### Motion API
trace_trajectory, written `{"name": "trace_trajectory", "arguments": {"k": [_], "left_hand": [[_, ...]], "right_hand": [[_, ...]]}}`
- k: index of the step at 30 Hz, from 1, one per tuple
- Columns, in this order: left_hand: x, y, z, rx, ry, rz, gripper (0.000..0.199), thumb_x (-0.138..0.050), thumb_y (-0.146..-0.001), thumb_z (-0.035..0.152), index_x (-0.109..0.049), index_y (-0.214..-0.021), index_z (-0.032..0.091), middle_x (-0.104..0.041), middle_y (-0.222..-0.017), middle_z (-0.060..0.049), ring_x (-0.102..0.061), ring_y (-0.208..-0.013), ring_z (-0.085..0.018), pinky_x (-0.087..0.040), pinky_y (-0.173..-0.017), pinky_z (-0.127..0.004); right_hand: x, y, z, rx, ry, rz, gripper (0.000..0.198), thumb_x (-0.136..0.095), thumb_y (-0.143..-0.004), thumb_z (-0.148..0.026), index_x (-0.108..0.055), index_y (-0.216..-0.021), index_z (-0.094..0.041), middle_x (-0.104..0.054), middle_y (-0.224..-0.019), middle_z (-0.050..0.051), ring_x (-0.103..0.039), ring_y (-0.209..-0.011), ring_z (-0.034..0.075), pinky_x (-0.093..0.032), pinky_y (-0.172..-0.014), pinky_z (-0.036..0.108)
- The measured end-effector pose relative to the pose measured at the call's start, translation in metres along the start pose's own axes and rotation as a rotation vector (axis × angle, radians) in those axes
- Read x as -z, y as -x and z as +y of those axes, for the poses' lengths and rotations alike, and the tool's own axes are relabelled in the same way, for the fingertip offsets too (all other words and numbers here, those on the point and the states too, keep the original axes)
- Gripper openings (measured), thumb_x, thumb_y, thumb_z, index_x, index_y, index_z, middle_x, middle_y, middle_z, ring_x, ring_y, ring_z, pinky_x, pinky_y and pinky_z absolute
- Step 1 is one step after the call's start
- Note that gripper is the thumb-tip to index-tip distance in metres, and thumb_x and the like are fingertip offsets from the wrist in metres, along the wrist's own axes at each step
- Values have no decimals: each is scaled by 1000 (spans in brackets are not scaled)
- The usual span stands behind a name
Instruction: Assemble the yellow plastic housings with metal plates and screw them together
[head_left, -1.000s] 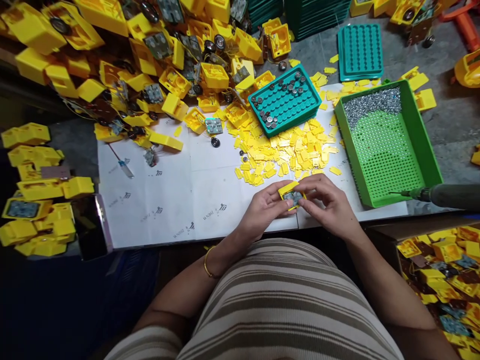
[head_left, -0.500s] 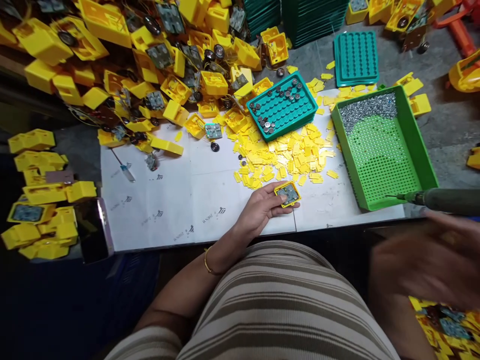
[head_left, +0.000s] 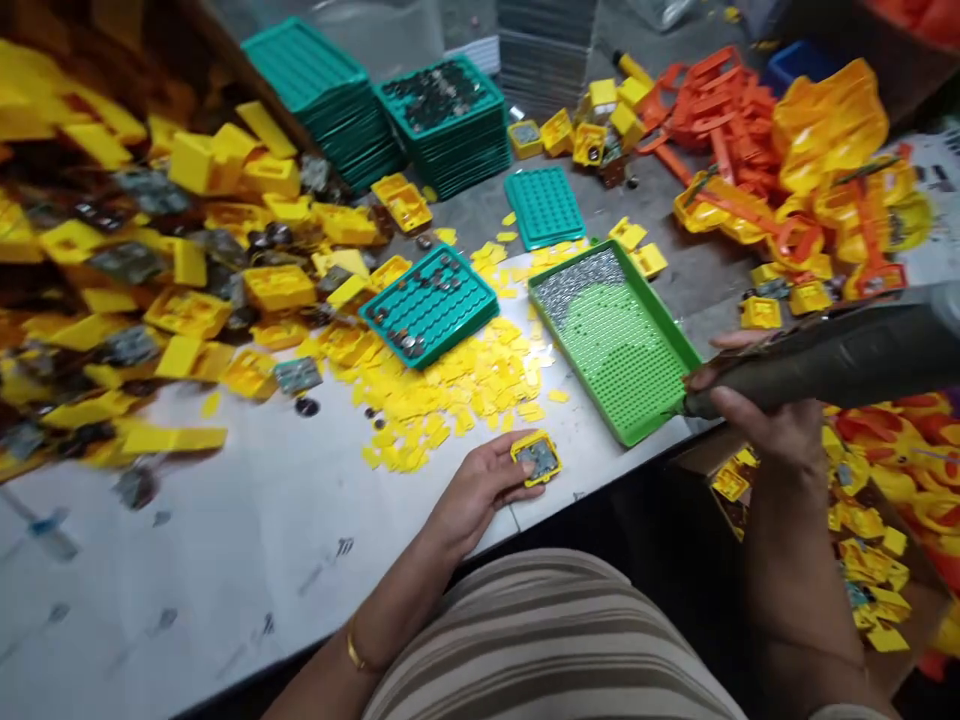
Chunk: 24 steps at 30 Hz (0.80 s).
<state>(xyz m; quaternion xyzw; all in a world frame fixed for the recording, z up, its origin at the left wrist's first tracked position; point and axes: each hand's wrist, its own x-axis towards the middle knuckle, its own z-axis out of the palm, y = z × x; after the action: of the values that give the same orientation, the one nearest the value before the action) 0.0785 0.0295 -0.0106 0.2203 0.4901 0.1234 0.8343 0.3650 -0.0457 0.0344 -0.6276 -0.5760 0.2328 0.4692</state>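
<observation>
My left hand (head_left: 480, 485) pinches a small yellow plastic case (head_left: 555, 465) with a grey part set in it, near the front edge of the table. The thumb lies over the grey part. On the right, my right hand (head_left: 780, 430) is wrapped round a thick dark electric screwdriver (head_left: 817, 350), lying nearly level. Its thin bit points left, over the near corner of a green perforated tray (head_left: 637, 375). Small silvery screws (head_left: 585, 280) are heaped at the far end of that tray.
Loose yellow pieces (head_left: 450, 390) spread beside a teal tray (head_left: 420, 310) of button cells. Yellow housings (head_left: 195, 310) pile up on the left. Stacked teal trays (head_left: 457, 150) stand behind; orange parts (head_left: 727, 120) lie at back right. A carton of yellow cases (head_left: 862, 560) sits below right.
My right hand, blurred and apart from the screwdriver before, now grips it. The view has swung to the right. My left hand still holds the yellow case.
</observation>
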Motion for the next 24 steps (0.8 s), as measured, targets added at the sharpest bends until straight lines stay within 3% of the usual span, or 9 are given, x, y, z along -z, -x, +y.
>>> {"name": "trace_trajectory", "arguments": {"k": [6,9,13,19,24], "left_hand": [[-21,-12,5,85,-77,-57,49,-79,-68,17,-59,-112,15,-74,-98,-9,-73,-85,-21,-59,-66,-25],[-30,-20,8,87,-93,-63,46,-78,-69,15,-61,-112,13,-74,-96,-10,-72,-83,-20,-59,-65,-25],[-34,-26,9,85,-102,-64,45,-78,-70,17,-61,-112,12,-74,-94,-10,-72,-86,-20,-60,-65,-25],[-33,-28,11,107,-102,-87,45,-77,-71,18,-60,-113,13,-74,-96,-11,-72,-91,-24,-60,-64,-26],[-35,-29,13,118,-114,-79,45,-75,-73,17,-59,-114,13,-73,-96,-11,-72,-92,-24,-60,-64,-26]], "right_hand": [[-7,-26,0,47,-284,187,33,-65,-80,-39,-50,-107,-28,-55,-60,-4,-59,-54,20,-55,-59,41],[-23,-41,3,11,-229,325,32,-61,-80,-48,-47,-101,-28,-46,-58,-5,-53,-48,18,-52,-52,39],[-43,-57,11,0,-78,506,37,-52,-82,-58,-43,-103,-29,-45,-65,-3,-55,-51,18,-54,-55,39],[-55,-72,25,11,9,560,41,-41,-85,-63,-46,-106,-28,-40,-62,-3,-47,-45,16,-52,-50,38],[-58,-78,35,53,0,525,46,-42,-86,-64,-53,-110,-27,-48,-71,1,-48,-46,14,-50,-48,35]]}}
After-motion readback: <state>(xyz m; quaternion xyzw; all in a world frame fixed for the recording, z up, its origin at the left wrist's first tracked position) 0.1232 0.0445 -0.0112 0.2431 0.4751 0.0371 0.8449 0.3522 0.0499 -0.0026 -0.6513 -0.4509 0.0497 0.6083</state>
